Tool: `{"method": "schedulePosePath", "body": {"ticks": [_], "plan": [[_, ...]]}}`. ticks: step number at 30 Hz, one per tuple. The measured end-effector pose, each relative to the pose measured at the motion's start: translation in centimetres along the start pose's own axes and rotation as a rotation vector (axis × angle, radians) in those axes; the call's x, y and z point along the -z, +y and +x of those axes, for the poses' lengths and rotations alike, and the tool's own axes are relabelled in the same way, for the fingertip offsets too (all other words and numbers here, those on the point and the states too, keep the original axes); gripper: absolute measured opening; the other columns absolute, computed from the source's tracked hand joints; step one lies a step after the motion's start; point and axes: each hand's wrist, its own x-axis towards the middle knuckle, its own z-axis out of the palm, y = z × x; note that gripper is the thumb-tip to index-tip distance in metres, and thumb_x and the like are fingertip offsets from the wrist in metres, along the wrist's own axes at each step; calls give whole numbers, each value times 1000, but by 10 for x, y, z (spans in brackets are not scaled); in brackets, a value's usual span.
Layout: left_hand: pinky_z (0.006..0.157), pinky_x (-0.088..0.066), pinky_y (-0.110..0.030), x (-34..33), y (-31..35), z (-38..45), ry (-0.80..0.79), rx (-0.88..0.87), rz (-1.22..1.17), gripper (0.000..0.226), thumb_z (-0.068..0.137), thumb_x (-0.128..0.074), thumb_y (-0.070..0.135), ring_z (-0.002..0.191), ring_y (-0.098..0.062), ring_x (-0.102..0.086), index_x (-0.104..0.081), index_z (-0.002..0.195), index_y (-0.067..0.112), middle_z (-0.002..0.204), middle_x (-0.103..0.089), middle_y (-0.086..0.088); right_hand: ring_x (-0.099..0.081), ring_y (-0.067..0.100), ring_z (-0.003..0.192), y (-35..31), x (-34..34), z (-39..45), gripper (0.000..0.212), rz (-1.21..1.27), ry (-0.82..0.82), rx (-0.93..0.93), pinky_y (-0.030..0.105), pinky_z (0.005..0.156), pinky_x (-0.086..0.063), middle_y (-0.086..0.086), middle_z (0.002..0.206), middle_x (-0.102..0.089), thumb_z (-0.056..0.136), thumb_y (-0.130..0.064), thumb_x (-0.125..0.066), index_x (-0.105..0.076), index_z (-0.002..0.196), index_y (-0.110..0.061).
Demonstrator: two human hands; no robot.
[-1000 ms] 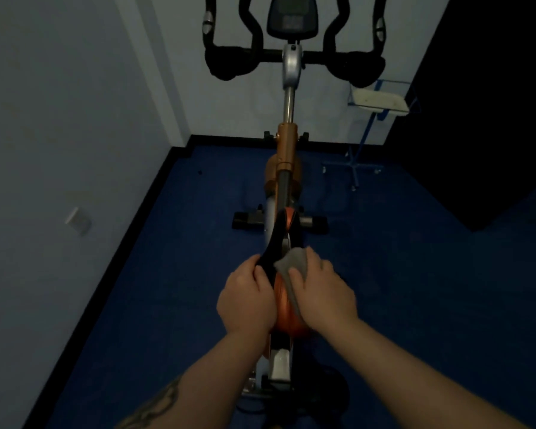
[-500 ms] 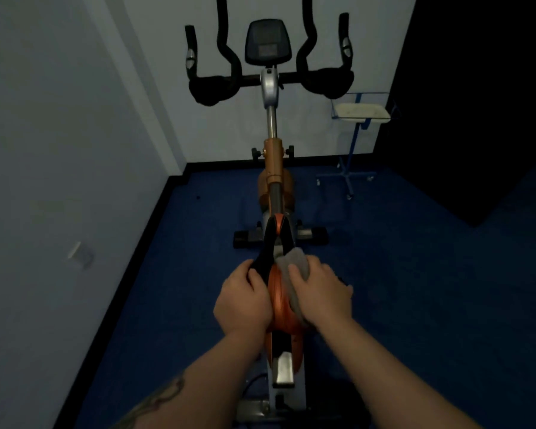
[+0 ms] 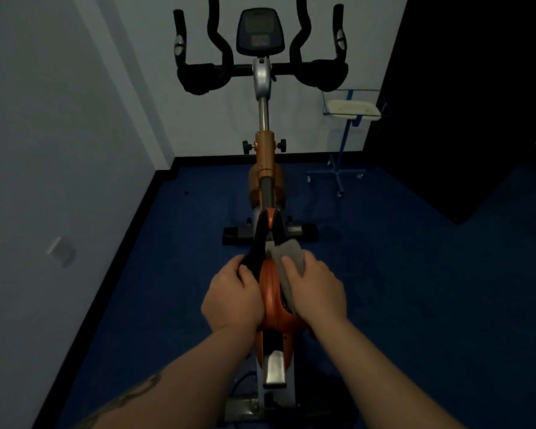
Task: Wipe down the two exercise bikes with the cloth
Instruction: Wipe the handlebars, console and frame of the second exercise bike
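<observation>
Both hands on the exercise bike (image 3: pixel 266 168) saddle (image 3: pixel 271 292): left hand (image 3: pixel 231 297) grips its black left edge, fingers curled over. Right hand (image 3: pixel 314 289) presses the grey cloth (image 3: pixel 287 258) against the saddle's right side, fingers curled round it. Bike stands on blue floor (image 3: pixel 415 289), handlebars (image 3: pixel 260 68) toward wall.

**Bike in the corner, hands on its saddle**

The exercise bike (image 3: pixel 265 168) stands on the floor (image 3: pixel 415 289), handlebars (image 3: pixel 260 69) toward the back wall. The left hand (image 3: pixel 231 297) is on the saddle's (image 3: pixel 271 292) left side, the right hand (image 3: pixel 317 291) on its right, over the cloth (image 3: pixel 287 258). A stand (image 3: pixel 350 125) is right of the bike.
</observation>
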Motion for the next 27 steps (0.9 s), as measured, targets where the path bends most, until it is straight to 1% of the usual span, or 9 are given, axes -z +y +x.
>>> {"method": "schedulePosePath", "body": {"ticks": [3, 8, 10, 13, 15, 19, 21, 24, 27], "plan": [[68, -35, -28, -1, 0, 1, 5, -3, -10, 33, 97, -40, 32, 89, -14, -58, -61, 122, 35, 105, -68, 5, -55, 15, 96, 11, -4, -22, 58, -5, 112, 82, 29, 69, -37, -6, 119, -50, 88, -67, -22, -41, 135, -39], [70, -38, -29, 0, 0, 0, 0, 3, 2, 33, 97, -39, 33, 95, -18, -61, -60, 122, 35, 106, -68, 4, -53, 16, 82, -11, 8, 25, 50, 9, -126, -50, 31, 69, -39, 2, 101, -63, 98, -58, -25, -57, 110, -23], [69, -39, -29, 0, 0, -1, 3, 7, -4, 34, 96, -39, 33, 94, -18, -61, -61, 122, 35, 106, -68, 4, -54, 17, 87, -9, 5, 19, 52, 13, -76, -39, 32, 71, -42, 1, 107, -60, 97, -60, -25, -54, 117, -23], [68, -36, -28, 0, 0, -1, 10, 7, -8, 32, 96, -40, 32, 89, -14, -59, -61, 121, 35, 103, -68, 4, -49, 14, 111, 9, -4, -28, 64, -17, 87, 100, 33, 80, -46, -7, 132, -44, 87, -69, -17, -33, 140, -36], [67, -34, -27, 0, 0, -1, 17, 8, -16, 32, 97, -41, 31, 84, -9, -53, -62, 120, 36, 102, -67, 5, -46, 12, 115, 14, -2, -37, 67, -2, 105, 141, 34, 82, -48, -9, 135, -38, 84, -71, -14, -27, 142, -40], [72, -38, -29, 1, 1, -2, 2, 20, -11, 34, 97, -39, 32, 95, -16, -60, -60, 124, 35, 108, -67, 4, -55, 17, 96, -3, 9, 11, 52, 64, -118, -14, 35, 80, -47, 3, 118, -58, 97, -58, -28, -51, 128, -24], [73, -39, -29, 1, 1, -3, 1, 26, -26, 35, 97, -39, 32, 99, -18, -61, -60, 125, 35, 111, -67, 4, -55, 17, 94, -4, 9, 18, 51, 118, -131, -40, 35, 80, -47, 4, 115, -60, 98, -57, -29, -53, 124, -21], [71, -38, -29, 1, 0, -3, 7, 22, -24, 34, 97, -40, 32, 96, -18, -61, -60, 124, 35, 108, -68, 3, -48, 10, 106, 12, 2, -24, 59, 96, 28, 96, 32, 77, -46, -7, 130, -44, 89, -68, -25, -36, 138, -38], [69, -36, -28, 0, 1, -2, 9, 14, -16, 34, 96, -40, 31, 94, -17, -61, -60, 123, 36, 107, -68, 3, -41, 9, 117, 21, 1, -47, 72, 107, 74, 188, 34, 83, -47, -12, 138, -31, 79, -80, -19, -18, 144, -49]]}}
